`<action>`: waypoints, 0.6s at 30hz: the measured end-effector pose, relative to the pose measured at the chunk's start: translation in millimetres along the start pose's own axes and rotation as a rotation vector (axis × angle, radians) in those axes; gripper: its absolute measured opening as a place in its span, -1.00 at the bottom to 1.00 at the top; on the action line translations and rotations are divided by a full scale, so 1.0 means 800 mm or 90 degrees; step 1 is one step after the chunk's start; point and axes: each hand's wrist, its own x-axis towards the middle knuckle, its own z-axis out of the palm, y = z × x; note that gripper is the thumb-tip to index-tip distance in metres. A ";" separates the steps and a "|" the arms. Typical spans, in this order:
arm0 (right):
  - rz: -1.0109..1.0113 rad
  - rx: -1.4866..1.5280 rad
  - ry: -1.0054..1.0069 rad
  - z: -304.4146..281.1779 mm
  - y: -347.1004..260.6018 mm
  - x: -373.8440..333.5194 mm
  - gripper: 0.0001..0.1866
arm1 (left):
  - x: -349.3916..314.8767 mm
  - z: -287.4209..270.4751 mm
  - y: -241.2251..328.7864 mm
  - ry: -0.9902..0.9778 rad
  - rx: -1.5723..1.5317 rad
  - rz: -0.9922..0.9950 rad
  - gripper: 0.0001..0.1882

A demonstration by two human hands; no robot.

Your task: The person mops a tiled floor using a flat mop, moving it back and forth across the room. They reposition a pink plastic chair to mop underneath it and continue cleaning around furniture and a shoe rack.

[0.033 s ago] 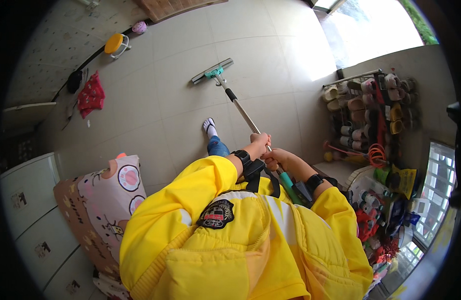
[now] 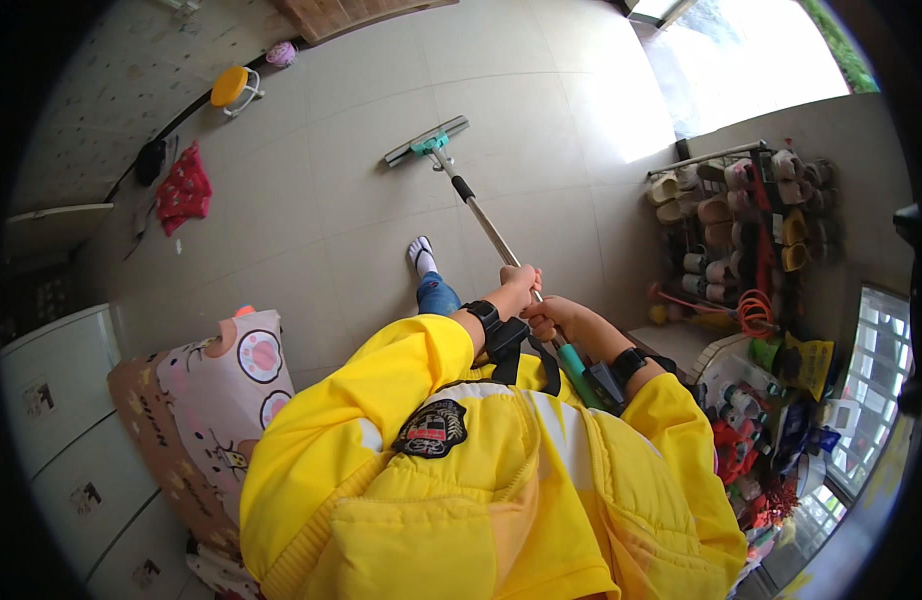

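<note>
A long-handled mop (image 2: 491,233) slants across the view, its wide flat head with teal fittings resting on the tiled floor ahead. My left hand (image 2: 522,281) is wrapped round the metal pole. Just below it, closer to my body, my right hand (image 2: 553,316) also grips the pole. The teal lower grip (image 2: 573,368) of the handle runs down past my right forearm. Both wrists carry black straps with small devices. My foot in a white sock and flip-flop (image 2: 420,256) stands left of the pole.
A shoe rack (image 2: 746,215) full of footwear stands at the right, with bags and clutter nearer me. At the left are a yellow stool (image 2: 229,87), a red cloth (image 2: 184,188) on the floor, and a cartoon-patterned cover (image 2: 196,400) beside white drawers (image 2: 56,400). Bright doorway light enters far right.
</note>
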 end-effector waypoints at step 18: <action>-0.050 0.010 0.024 0.130 -0.139 0.064 -0.74 | 0.061 -0.058 0.181 -0.041 -0.033 0.002 -0.83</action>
